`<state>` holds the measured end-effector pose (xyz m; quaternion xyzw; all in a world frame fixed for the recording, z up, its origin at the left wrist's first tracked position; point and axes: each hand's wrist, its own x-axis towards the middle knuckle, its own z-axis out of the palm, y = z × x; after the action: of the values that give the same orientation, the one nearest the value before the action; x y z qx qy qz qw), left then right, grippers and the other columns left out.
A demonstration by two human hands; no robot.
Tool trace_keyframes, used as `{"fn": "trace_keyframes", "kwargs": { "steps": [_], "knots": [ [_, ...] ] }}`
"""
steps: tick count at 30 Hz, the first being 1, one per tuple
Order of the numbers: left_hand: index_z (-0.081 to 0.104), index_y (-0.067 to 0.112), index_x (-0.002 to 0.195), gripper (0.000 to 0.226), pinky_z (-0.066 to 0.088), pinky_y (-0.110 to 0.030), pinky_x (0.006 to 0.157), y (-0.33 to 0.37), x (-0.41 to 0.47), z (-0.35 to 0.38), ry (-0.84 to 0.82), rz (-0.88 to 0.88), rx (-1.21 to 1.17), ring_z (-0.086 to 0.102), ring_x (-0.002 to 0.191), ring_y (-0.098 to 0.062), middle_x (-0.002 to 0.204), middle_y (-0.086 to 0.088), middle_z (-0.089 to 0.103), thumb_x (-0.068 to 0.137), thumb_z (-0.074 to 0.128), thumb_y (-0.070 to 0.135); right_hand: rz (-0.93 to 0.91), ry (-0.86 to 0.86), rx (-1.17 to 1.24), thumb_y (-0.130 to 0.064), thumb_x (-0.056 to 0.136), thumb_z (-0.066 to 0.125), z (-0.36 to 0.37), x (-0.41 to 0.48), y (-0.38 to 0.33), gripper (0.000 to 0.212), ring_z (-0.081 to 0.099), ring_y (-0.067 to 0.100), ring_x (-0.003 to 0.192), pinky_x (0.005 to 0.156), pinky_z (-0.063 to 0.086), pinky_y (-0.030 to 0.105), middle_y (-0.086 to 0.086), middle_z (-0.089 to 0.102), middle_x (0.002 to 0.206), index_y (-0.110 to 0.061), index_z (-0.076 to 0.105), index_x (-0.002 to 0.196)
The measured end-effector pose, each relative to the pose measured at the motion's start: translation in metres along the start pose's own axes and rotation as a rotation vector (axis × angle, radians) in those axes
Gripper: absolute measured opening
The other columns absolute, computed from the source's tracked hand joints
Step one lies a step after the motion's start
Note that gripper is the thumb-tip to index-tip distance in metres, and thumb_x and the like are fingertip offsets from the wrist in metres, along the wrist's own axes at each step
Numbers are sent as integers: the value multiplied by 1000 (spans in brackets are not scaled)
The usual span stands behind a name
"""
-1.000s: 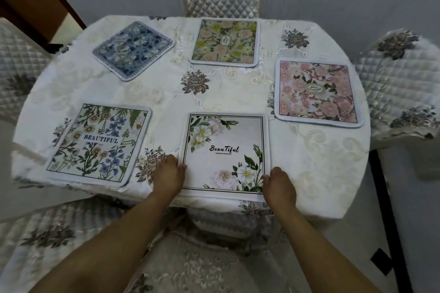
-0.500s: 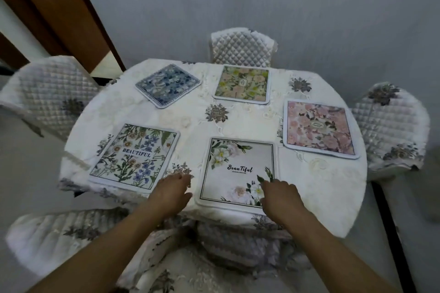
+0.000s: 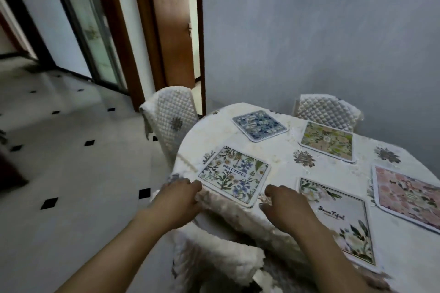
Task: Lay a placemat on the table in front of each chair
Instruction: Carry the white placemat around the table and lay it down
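Five square placemats lie flat on the round counter [image 3: 281,150], which is draped in a white embroidered cloth. The "BEAUTIFUL" placemat [image 3: 234,175] with blue and yellow wildflowers sits near the counter's left edge, turned like a diamond, one corner pointing toward the person; its lettering runs diagonally from upper left to lower right. The left hand [image 3: 181,197] rests at the cloth edge just beside that mat's left corner, fingers curled and bunching the cloth; whether it touches the mat I cannot tell. The right hand [image 3: 285,204] hovers palm down, fingers loosely spread, near the mat's nearest corner, holding nothing.

To the right lies the white-flower placemat [image 3: 338,216], its far edge tilted left, script reading across it. Beyond are the pink placemat [image 3: 409,195] at the right edge, the green-yellow placemat [image 3: 327,141] in front of the far quilted chair [image 3: 326,109], and the blue placemat [image 3: 259,125], also rotated, near the left quilted chair [image 3: 169,121]. Another covered chair [image 3: 214,252] stands below the hands
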<state>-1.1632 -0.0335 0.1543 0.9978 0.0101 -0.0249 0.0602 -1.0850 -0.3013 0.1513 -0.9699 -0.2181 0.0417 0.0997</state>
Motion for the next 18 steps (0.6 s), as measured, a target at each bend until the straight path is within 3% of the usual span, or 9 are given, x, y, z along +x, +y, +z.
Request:
{"fn": "trace_keyframes", "kwargs": {
  "steps": [3,8,12,18],
  "knots": [
    [51,32,118,41,44,-40,85,-75,-45,-19,39,-94,-59,56,107,-26,117,1,60,83,53,54,-55,19,17,-45,86,56,7,8,-92,36,62,27,101,82,50,38,3,65,111,-23,57,114],
    [50,29,122,47,42,-39,85,-181,-103,-39,128,-321,-71,56,105,-25,114,-1,61,86,49,58,-159,-38,30,-39,84,55,21,28,-217,32,62,29,95,81,53,39,8,67,106,-21,60,109],
    [51,28,120,45,39,-38,85,-250,-123,-41,161,-419,-72,54,106,-24,116,-1,60,87,48,58,-227,-47,-13,-43,83,56,33,61,-288,38,62,27,102,84,50,35,5,67,109,-27,57,117],
    [50,26,121,44,38,-39,91,-342,-100,-43,146,-495,-89,52,109,-24,118,-1,60,88,49,56,-289,-62,-53,-43,80,54,63,140,-362,32,61,28,99,77,45,35,3,67,103,-28,58,108]
  ]
}}
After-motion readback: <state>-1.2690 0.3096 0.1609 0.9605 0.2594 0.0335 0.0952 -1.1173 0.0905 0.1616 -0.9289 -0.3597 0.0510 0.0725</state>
